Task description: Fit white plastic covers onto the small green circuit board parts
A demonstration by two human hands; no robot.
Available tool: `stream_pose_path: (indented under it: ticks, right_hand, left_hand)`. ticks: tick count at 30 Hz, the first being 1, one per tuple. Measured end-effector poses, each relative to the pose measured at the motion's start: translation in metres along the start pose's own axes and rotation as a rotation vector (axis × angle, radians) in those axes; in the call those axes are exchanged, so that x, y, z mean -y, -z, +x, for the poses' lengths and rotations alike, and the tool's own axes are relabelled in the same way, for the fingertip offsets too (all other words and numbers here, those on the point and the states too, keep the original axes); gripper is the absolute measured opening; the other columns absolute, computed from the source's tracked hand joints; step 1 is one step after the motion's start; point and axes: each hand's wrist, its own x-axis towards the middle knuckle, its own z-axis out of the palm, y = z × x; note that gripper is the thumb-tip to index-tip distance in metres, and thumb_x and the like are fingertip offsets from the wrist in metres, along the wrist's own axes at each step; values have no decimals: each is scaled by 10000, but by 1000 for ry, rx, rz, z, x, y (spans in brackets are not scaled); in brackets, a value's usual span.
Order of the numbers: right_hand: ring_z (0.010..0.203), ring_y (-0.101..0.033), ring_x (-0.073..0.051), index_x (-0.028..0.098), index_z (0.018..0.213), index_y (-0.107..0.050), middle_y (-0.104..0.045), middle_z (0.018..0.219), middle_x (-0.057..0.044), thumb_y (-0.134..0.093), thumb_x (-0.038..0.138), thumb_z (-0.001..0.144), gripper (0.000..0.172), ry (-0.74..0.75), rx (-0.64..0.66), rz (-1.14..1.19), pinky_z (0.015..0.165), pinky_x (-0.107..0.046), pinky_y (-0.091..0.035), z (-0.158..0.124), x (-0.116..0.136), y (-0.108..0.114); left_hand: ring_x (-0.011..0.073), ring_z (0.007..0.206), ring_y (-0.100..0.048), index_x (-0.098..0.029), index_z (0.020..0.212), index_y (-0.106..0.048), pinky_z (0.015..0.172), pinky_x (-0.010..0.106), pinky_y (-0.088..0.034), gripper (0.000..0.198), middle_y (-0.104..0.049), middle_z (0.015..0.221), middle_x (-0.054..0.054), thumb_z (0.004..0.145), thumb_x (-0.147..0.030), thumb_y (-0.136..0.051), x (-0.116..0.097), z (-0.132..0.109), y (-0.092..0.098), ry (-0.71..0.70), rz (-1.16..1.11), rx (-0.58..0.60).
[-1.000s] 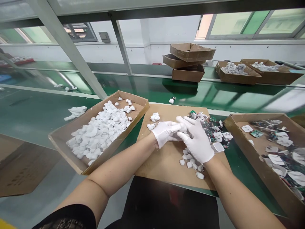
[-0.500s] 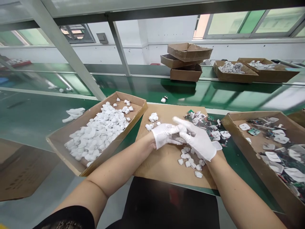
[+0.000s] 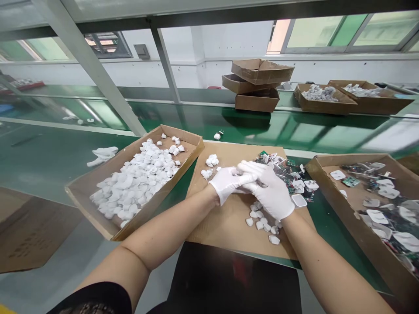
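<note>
My left hand (image 3: pixel 226 182) and my right hand (image 3: pixel 270 188), both in white gloves, meet above a flat cardboard sheet (image 3: pixel 225 231). The fingers are curled and pressed together; whatever lies between them is hidden. Near my right wrist sit loose white plastic pieces (image 3: pixel 263 221). Circuit boards with wires and white covers (image 3: pixel 296 181) are heaped just beyond the right hand. A few white crumpled-looking pieces (image 3: pixel 212 160) lie past my left fingers.
To the left stands a cardboard tray (image 3: pixel 193 152) full of small white pieces, with a white glove (image 3: pixel 103 155) beside it. Another cardboard tray (image 3: pixel 330 196) at right holds circuit boards and white covers. A small white plug-like piece (image 3: pixel 217 136) rests on the green belt (image 3: pixel 183 124). Stacked boxes (image 3: pixel 257 102) stand behind.
My right fingers, stretched out before, have folded down over the left hand. The plug-like piece and other small white items on the green belt have shifted left.
</note>
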Motion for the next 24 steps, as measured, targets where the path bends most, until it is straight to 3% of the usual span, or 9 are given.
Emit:
stream_pose_path:
  ticks: [4,6,9,11,13,17,22,24]
  right_hand:
    - [1340,-533,-256,325,1338,-663,-604,1424,14,-607,436,965,393,-92,67,179,1181,-425,-405,2,5,12]
    - [1366,-514,-261,318,1428,-582,-567,1466,2,-578,479,980,475,-125,103,260,1166,-425,-425,2,7,13]
    - [1379,-500,-264,322,1467,-535,-560,1472,0,-629,469,955,541,-101,-55,164,1171,-430,-419,1,5,8]
    - [1305,-562,-270,348,1364,-639,-635,1383,9,-687,441,921,456,-57,-234,-5,1161,-441,-426,-1,1,4]
    - [1182,-633,-262,371,1240,-725,-706,1251,13,-711,412,908,335,-35,-334,-135,1116,-436,-466,-3,-3,1]
    - [1073,-674,-234,372,1221,-736,-730,1162,6,-706,396,915,309,-63,-360,-150,1018,-380,-532,-5,-1,3]
    - [1139,-656,-248,322,1297,-696,-704,1260,-8,-645,462,935,392,-151,-194,10,1025,-391,-522,-4,13,12]
    - [1145,-655,-262,296,1295,-700,-707,1257,-20,-656,507,914,437,-192,-159,61,1019,-408,-524,-4,16,12]
  left_hand:
    - [273,1030,-689,-133,1071,-730,953,454,-546,479,-710,1150,162,801,-527,-770,-7,-2,8,13,-84,299]
    - [287,1089,-682,-157,1148,-729,1002,475,-524,431,-707,1191,156,834,-451,-764,-7,-1,10,-24,-76,330]
    - [317,1244,-610,-253,1222,-720,1049,512,-499,411,-654,1335,104,825,-336,-789,-6,-3,5,-89,-69,150]
    - [328,1303,-567,-268,1185,-742,1074,517,-486,414,-613,1400,78,781,-312,-826,-5,-4,-2,-123,-87,3]
    - [330,1298,-569,-234,1143,-763,1090,498,-483,428,-598,1420,89,734,-310,-860,-6,-6,-7,-137,-99,-51]
    - [299,1249,-604,-260,1267,-711,1088,472,-487,553,-604,1414,79,738,-351,-846,-4,-4,-4,-198,19,31]
    - [257,1087,-645,-226,1170,-763,1034,401,-504,429,-728,1107,70,747,-257,-830,-3,0,2,-482,661,-313]
    - [224,999,-658,-229,1128,-774,946,355,-545,374,-724,1012,59,757,-201,-808,-1,-1,1,-612,780,-349]
